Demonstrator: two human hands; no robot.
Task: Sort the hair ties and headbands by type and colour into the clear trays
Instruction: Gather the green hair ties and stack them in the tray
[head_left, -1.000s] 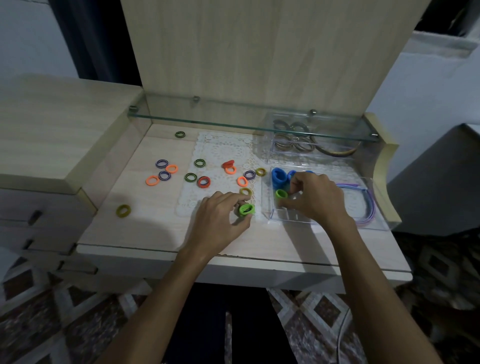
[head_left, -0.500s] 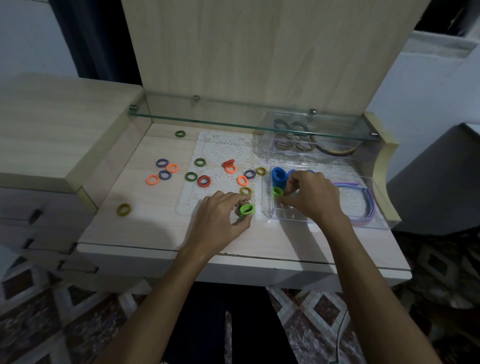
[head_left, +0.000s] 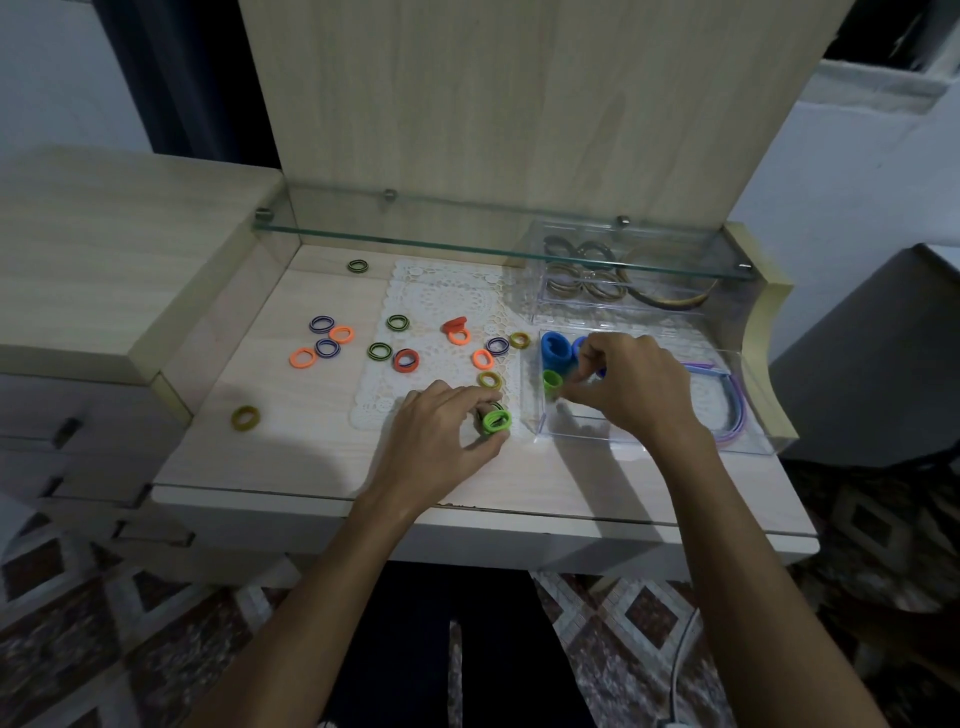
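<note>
Pinching a bright green elastic hair tie (head_left: 496, 421) between thumb and fingers, the left hand (head_left: 441, 441) rests on the pale wooden desk (head_left: 291, 447). Just beside it, the right hand (head_left: 623, 384) reaches into the near clear plastic tray (head_left: 748, 441), fingertips closed, probably on a second green hair tie (head_left: 551, 381) next to the blue ties (head_left: 556, 349).

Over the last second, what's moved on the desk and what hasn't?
The right hand carried the small green hair tie a little farther back in the clear tray, toward the blue ties. The left hand stayed pinching the bright green tie; the loose ties outside the tray did not move.
</note>
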